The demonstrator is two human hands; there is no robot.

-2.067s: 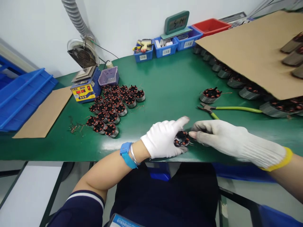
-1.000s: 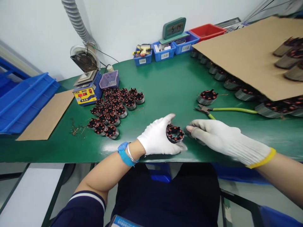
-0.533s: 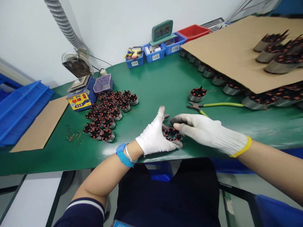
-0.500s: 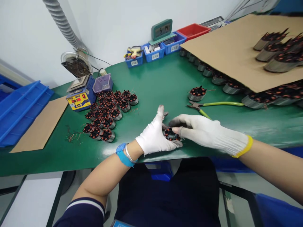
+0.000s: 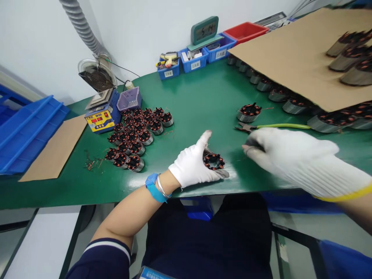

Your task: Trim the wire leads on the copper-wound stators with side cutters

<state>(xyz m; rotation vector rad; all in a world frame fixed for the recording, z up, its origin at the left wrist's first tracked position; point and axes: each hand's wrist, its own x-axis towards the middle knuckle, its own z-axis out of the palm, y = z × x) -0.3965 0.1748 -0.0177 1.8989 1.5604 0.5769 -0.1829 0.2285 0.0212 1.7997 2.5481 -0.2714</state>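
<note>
My left hand, in a white glove with grey fingertips, is wrapped round a ring-shaped motor stator with black and copper parts, on the green table. My right hand, also gloved, hangs to the right of it, thumb and fingertips pinched together; whatever is between them is too small to make out. Just behind the right hand lie pliers with light-green handles, partly covered by it. Another stator stands beyond the pliers.
Several stators stand grouped at left, by a blue-yellow device and a purple bin. Cardboard bearing stators covers more at right. Tool boxes and a clock line the back. Wire scraps lie left.
My right hand has moved away from the stator to the right, towards the pliers. My left hand stays round the stator. The view has shifted slightly.
</note>
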